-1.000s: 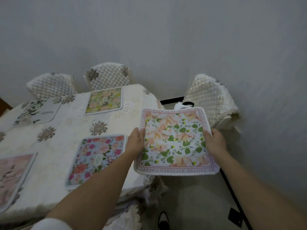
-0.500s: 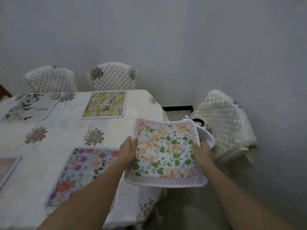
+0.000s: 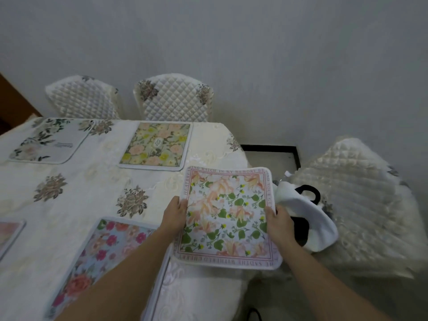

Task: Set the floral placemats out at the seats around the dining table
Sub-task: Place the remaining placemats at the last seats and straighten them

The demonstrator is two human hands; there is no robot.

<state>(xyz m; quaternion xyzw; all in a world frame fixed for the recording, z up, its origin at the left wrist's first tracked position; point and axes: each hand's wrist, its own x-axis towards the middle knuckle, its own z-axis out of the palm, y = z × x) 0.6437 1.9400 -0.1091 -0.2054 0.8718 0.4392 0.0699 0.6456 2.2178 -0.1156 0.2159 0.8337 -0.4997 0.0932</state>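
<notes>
I hold a peach-and-green floral placemat (image 3: pixel 228 216) with a lettered pink border over the right end of the dining table (image 3: pixel 76 193). My left hand (image 3: pixel 174 214) grips its left edge and my right hand (image 3: pixel 276 220) grips its right edge. Whether it touches the cloth I cannot tell. Other placemats lie flat on the white tablecloth: a yellow-green one (image 3: pixel 157 145) at the far side, a grey one with dark leaves (image 3: pixel 46 140) further left, a blue one with pink roses (image 3: pixel 108 258) near me, and a pink one (image 3: pixel 9 232) at the left edge.
Two quilted white chairs (image 3: pixel 176 100) (image 3: pixel 85 98) stand against the wall behind the table. A third quilted chair (image 3: pixel 361 205) stands at the right end, with a white and black bag (image 3: pixel 308 218) on it. A grey wall closes off the back.
My hands have carried the peach placemat leftward from beside the table end to over the tabletop's right end. The view has shifted so the table end and right chair look nearer.
</notes>
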